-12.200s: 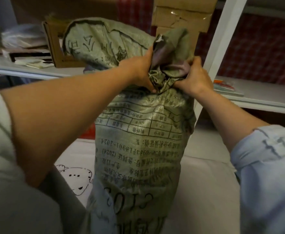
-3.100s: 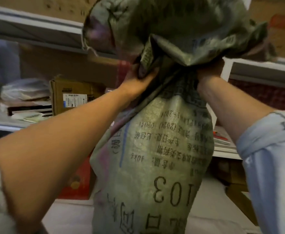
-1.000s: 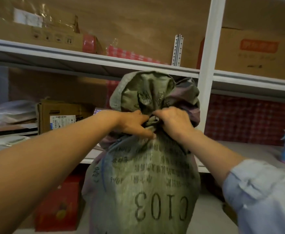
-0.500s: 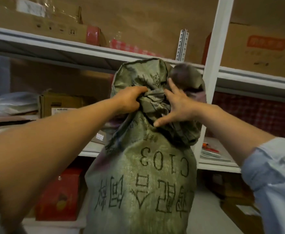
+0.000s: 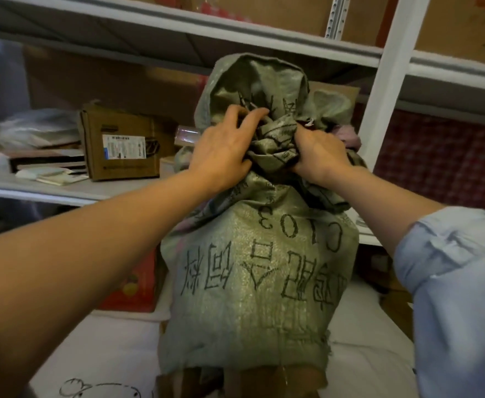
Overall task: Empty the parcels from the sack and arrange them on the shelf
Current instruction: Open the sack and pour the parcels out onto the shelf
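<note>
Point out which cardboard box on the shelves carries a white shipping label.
The open-topped brown box on the middle shelf, left of the sack. The boxes on the upper shelf show no such label.

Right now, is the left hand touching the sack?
Touching. The head view shows the left hand pressed on the sack at its bunched end, fingers dug into the folds.

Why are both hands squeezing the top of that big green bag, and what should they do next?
Probably lift the sack a little higher. It hangs upside down, its printing inverted, with the left hand and right hand gripping the bunched end on top. Brown parcels already peek out of the open bottom, so raising it should let them slide free.
</note>
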`<state>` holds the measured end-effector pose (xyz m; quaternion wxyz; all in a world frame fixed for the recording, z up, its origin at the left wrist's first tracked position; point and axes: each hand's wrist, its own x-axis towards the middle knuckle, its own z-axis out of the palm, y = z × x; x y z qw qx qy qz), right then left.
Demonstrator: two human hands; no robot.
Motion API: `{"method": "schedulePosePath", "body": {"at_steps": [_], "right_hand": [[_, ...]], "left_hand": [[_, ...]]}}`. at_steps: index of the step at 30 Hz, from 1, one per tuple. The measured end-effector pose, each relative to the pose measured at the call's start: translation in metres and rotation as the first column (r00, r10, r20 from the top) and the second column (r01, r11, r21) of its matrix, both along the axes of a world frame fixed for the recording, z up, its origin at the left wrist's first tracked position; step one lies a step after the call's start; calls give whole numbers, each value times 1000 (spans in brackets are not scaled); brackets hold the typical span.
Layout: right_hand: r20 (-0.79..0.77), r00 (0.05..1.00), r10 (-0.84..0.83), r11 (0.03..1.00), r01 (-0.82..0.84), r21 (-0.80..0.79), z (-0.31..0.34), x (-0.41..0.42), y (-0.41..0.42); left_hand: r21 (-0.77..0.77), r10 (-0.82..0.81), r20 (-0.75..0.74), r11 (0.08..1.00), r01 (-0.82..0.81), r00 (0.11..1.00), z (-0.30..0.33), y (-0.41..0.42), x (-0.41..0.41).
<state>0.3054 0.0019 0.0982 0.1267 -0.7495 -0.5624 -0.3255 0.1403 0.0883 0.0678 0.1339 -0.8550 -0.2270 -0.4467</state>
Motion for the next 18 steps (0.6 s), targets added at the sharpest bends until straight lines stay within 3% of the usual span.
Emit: {"method": "schedulePosePath", "body": {"at_steps": [3, 5, 8, 13, 15, 18], "right_hand": [[-108, 994, 22, 998, -15, 63, 13, 7, 0], [-148, 989, -10, 997, 21, 72, 23, 9, -4], [-65, 996, -60, 995, 64, 70, 32, 8, -6], [8, 997, -77, 997, 77, 4, 39, 13, 1], [-46, 994, -98, 991, 94, -95, 42, 23, 7], [-268, 943, -198, 961, 134, -241, 47, 37, 14]], "left_hand": [[-3, 83, 80, 997, -83, 993, 6, 11, -8], [-196, 76, 45, 978, -66, 996, 13, 19, -9], [-413, 3, -23, 911, -13, 1000, 22, 25, -3], [-706, -193, -20, 698, 123, 981, 20, 49, 8], [-747, -252, 32, 637, 191, 967, 15, 56, 15], [-696, -233, 22, 694, 182, 972, 17, 60, 22]]}}
